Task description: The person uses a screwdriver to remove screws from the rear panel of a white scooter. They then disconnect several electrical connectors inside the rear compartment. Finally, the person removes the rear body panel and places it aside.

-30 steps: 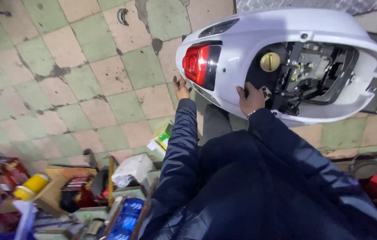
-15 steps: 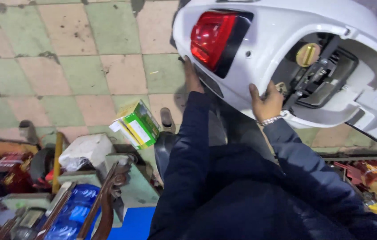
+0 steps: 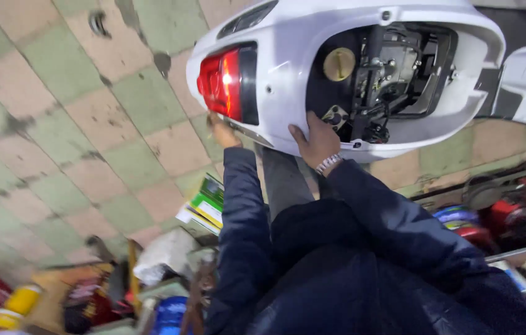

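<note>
At upper center of the frame, the right hand (image 3: pixel 316 140) lies flat on the scooter (image 3: pixel 294 68); the left hand (image 3: pixel 222 131) grips its underside below the taillight (image 3: pixel 225 84), fingers hidden.

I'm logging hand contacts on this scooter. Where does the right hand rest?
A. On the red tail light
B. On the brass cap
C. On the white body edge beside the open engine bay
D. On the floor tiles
C: the right hand lies flat on the scooter's white body, at the edge of the open bay.
</note>
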